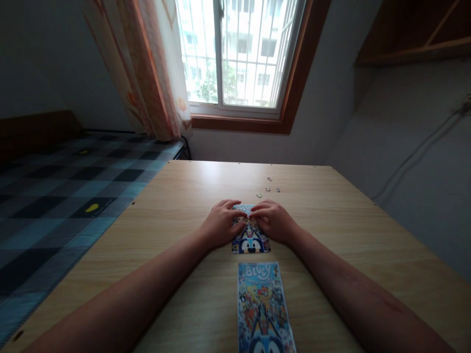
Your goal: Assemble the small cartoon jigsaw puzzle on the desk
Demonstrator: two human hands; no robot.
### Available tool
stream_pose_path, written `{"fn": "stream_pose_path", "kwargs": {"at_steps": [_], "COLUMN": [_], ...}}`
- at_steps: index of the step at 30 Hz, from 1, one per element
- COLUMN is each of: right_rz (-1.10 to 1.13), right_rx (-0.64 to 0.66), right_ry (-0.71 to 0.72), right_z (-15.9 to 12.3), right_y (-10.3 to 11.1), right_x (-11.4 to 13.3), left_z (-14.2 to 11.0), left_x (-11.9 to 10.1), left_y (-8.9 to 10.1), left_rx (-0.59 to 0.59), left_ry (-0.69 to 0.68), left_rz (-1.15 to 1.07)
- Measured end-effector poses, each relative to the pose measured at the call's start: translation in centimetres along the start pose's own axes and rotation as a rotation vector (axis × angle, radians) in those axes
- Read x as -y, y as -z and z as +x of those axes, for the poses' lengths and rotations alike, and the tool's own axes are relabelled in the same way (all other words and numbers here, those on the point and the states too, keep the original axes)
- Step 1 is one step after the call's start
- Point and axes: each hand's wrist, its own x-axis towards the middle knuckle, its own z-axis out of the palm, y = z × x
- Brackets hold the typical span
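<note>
Our puzzle [251, 236] lies flat in the middle of the bench [176, 196].
Close to us, a thin, flat Bluey sheet [262, 304] lies longways, its title end pointing away. Past it, the puzzle points the same way, blue dog face toward us, top toward the window [250, 59]. Our left hand [223, 221] and right hand [275, 220] reach in from both sides, backs up, fingers bent over it; we can't tell if they pinch a piece. Farther off, knobbly loose pieces [268, 189] sit on the pale wood.
</note>
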Motion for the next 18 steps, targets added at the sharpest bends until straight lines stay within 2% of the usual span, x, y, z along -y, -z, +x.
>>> {"fn": "stream_pose_path", "kwargs": {"at_steps": [18], "right_rz": [0.018], "right_rx": [0.018], "right_ry": [0.021], "right_z": [0.07], "right_y": [0.2], "right_x": [0.24], "left_z": [0.01], "left_x": [-0.1], "left_y": [0.09], "left_rx": [-0.005], "left_ry": [-0.029], "left_rz": [0.01]}}
